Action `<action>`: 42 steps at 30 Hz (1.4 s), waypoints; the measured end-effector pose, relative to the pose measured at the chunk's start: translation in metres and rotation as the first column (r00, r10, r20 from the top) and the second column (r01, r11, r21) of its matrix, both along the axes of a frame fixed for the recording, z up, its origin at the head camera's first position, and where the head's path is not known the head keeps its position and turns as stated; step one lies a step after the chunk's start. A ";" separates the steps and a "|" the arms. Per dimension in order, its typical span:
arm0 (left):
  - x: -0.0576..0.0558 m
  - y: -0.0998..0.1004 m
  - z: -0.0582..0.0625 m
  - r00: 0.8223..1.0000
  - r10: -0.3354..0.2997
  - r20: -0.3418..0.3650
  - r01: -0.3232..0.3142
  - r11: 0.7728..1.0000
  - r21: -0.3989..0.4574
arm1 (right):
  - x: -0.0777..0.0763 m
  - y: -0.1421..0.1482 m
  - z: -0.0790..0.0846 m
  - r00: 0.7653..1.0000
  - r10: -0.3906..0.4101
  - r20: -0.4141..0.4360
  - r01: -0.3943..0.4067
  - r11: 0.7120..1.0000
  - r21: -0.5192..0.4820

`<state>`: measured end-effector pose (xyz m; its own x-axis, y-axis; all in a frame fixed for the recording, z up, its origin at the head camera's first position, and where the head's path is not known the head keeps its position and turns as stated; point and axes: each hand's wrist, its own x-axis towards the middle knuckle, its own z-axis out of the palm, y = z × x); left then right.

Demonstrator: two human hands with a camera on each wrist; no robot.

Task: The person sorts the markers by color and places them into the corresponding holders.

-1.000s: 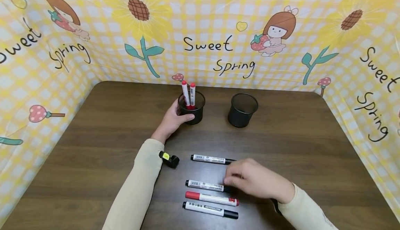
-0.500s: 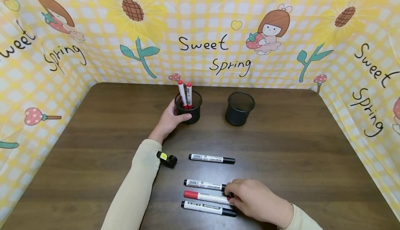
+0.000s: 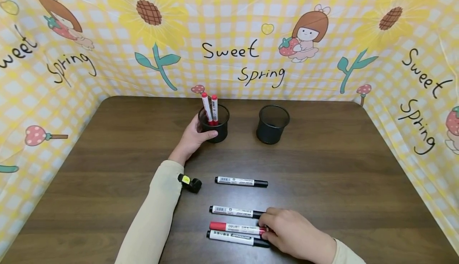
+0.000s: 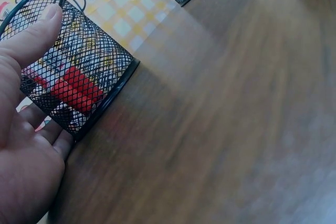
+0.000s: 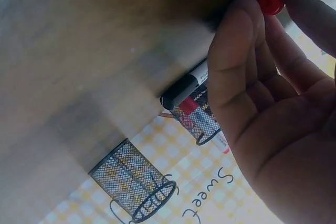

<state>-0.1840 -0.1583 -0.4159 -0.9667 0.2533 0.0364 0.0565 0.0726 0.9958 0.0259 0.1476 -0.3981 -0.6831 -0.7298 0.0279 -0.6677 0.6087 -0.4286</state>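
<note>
In the head view, my left hand [image 3: 193,137] grips a black mesh pen cup [image 3: 221,131], thumb across its front and fingers behind. Two white markers with red ends [image 3: 214,107] stand in this cup, leaning left; their red lower parts [image 4: 76,90] show through the mesh in the left wrist view. Low on the table, my right hand [image 3: 295,232] pinches the right end of a red marker [image 3: 236,228] between thumb and forefinger. That round red end [image 5: 270,0] is seen in the right wrist view. A black marker [image 3: 231,237] lies right alongside, nearer the body.
Another black marker [image 3: 233,211] lies just beyond the red one, its cap beside my right fingers. Farther up is one more black marker [image 3: 236,181]. A second mesh cup [image 3: 269,133] stands right of the held one. Patterned cloth [image 3: 229,24] walls the wooden table [image 3: 322,156].
My right hand has come down from beside the upper black markers to the red marker and taken its end. The red marker has turned and shifted towards the nearest black one. The left hand keeps its grip.
</note>
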 end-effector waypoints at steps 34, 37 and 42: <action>-0.014 -0.005 -0.028 0.999 0.016 -0.037 -0.017 1.000 -0.018 | 0.001 0.005 0.006 0.977 -0.100 0.190 0.121 0.987 -0.103; -0.015 -0.005 -0.028 0.999 0.015 -0.033 -0.016 1.000 -0.018 | -0.001 0.005 0.008 0.965 -0.112 0.239 0.145 0.981 -0.127; -0.014 -0.004 -0.025 1.000 0.008 -0.006 -0.008 1.000 0.002 | -0.001 0.006 0.007 0.967 -0.113 0.230 0.166 0.960 -0.224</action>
<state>-0.1983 -0.1619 -0.4405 -0.9685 0.2455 0.0428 0.0621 0.0713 0.9955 0.0252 0.1537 -0.3909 -0.7869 -0.6163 0.0323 -0.4604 0.5513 -0.6957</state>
